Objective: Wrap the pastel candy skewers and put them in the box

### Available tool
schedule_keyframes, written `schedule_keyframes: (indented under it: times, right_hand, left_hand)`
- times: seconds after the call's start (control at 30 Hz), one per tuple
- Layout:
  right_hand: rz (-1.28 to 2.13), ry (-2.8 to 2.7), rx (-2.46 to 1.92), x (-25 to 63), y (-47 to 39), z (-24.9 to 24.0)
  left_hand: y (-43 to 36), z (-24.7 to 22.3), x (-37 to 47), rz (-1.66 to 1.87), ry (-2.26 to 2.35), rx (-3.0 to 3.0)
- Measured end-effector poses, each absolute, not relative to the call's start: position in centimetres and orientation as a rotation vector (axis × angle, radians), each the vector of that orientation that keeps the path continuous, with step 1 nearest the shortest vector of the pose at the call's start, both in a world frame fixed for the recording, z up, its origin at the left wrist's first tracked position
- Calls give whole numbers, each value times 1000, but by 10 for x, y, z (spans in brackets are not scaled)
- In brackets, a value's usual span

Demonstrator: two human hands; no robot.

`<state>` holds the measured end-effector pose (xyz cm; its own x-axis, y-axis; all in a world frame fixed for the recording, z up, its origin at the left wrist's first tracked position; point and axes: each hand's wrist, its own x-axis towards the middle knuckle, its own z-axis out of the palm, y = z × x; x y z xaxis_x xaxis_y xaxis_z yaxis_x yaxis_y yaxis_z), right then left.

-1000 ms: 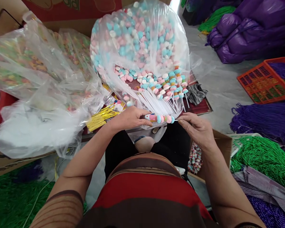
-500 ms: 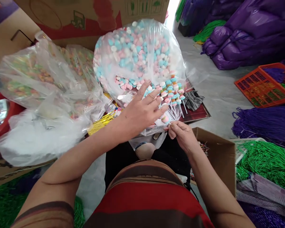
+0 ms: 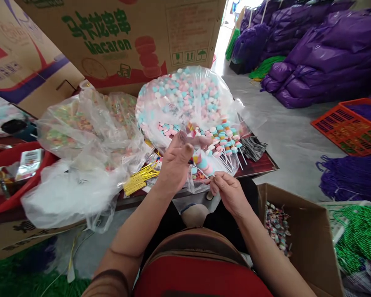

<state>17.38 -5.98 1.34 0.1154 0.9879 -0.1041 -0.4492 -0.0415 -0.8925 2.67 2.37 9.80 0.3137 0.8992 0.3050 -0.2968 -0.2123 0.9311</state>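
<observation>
In the head view my right hand (image 3: pixel 230 189) pinches the lower end of a marshmallow candy skewer (image 3: pixel 206 166) with pink and blue pieces. My left hand (image 3: pixel 177 161) is closed just above and left of it, fingers curled round a small printed plastic wrapper (image 3: pixel 191 130). Printed colour also shows at the skewer's top; whether the wrapper covers it is too blurred to tell. Behind my hands, finished-looking candy skewers (image 3: pixel 225 138) lie with white sticks towards me. A large clear bag (image 3: pixel 185 90) of pink, white and blue candies rests beyond them.
Yellow twist ties (image 3: pixel 140 178) lie left of my hands, near a clear bag of ring-shaped candies (image 3: pixel 80 123). A red basin (image 3: pixel 48 159) stands at far left. A cardboard box (image 3: pixel 309 235) with wrapped pieces is at my right. A large printed carton (image 3: pixel 111 78) rises behind.
My left hand has gone from spread fingers over the candies to closed round a printed wrapper. My right hand still holds the skewer, now raised towards the left hand. The view has tilted up.
</observation>
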Motion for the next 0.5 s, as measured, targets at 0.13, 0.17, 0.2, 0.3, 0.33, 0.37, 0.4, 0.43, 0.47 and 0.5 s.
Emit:
schedule_keyframes:
  times: [0.13, 0.17, 0.2, 0.3, 0.33, 0.37, 0.4, 0.43, 0.47, 0.5]
  right_hand:
    - [1412, -678, -954, 161, -65, 8]
    - [1408, -651, -951, 157, -66, 8]
    - [1398, -624, -950, 153, -66, 7]
    - [1347, -574, -961, 141, -68, 5]
    - [1330, -576, -970, 138, -69, 4]
    - [1315, -588, -981, 136, -69, 3]
    - [1300, -607, -993, 135, -70, 1]
    - [1283, -628, -1001, 135, -70, 0]
    - [1271, -649, -1005, 136, -70, -1]
    - [1262, -667, -1004, 137, -69, -2]
  left_hand:
    - [19, 100, 39, 1282, 632, 1254]
    - [18, 97, 41, 1302, 643, 1219]
    - [16, 92, 43, 1331, 659, 1195]
    - [11, 74, 47, 1443, 722, 1182]
    - [10, 68, 47, 1462, 738, 1194]
    - [9, 63, 47, 1464, 749, 1208]
    - [9, 59, 47, 1455, 753, 1220]
    - [9, 55, 47, 1439, 750, 1227]
    - [8, 52, 46, 1424, 743, 1234]
    - [8, 50, 46, 1414, 733, 1243]
